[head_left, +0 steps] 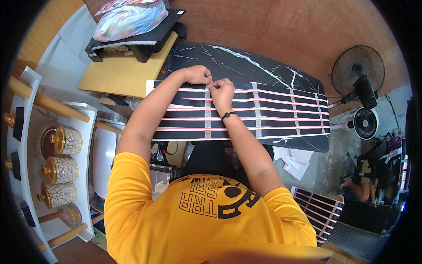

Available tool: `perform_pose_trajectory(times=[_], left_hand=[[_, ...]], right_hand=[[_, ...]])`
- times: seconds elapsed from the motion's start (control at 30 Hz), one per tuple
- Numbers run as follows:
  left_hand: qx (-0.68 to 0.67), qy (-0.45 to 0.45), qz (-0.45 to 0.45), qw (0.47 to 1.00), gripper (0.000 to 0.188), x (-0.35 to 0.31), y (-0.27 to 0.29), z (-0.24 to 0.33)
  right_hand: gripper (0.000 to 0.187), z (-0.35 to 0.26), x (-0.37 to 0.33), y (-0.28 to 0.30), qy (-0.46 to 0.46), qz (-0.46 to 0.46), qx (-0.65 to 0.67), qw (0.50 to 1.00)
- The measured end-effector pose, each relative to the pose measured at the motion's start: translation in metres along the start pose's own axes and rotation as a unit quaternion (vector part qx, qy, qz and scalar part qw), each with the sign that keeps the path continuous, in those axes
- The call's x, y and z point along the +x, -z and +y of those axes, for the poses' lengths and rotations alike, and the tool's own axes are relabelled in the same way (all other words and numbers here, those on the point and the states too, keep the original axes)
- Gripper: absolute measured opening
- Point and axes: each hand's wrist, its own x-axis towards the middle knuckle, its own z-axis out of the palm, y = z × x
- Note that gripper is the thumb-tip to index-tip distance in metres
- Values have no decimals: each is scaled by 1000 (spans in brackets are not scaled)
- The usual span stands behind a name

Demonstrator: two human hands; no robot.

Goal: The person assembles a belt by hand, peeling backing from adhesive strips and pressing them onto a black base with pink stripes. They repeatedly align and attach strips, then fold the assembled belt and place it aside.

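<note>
My left hand (198,75) and my right hand (223,91) meet at the far edge of a long black sheet. The fingertips of both hands are pinched together, almost touching, near the upper end of a grey tape strip (208,112). What they hold is too small to make out. Lengthwise across the sheet run several white-and-pink strips (281,119), crossed by several grey tape strips. My right forearm, with a dark bracelet (228,115) at the wrist, lies over the sheet. My left forearm covers part of its left end.
Under the sheet is a black marble-patterned table (246,61). A yellow wooden desk (125,77) with a plastic bag (132,22) on a black stand adjoins it. Fans (358,68) stand at right; a white shelf with jars (63,169) is at left. Another striped sheet (318,211) lies lower right.
</note>
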Motion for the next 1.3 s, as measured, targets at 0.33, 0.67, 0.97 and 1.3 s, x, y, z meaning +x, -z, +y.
perform_pose_trajectory(times=[0.33,0.67,0.97,1.3], left_hand=[[28,16,17,999,24,7,-2,-2],[-71,-18,91,993,25,-23,1,22],[306,-90,221,922,17,-55,-19,41],[513,-216,263,788,14,-31,-15,38]], right_hand=[[12,-3,-4,7,55,9,12,998],[14,8,13,33,-55,-139,117,982],[103,-7,-1,39,42,-188,51,980],[121,-7,7,44,38,-230,37,972]])
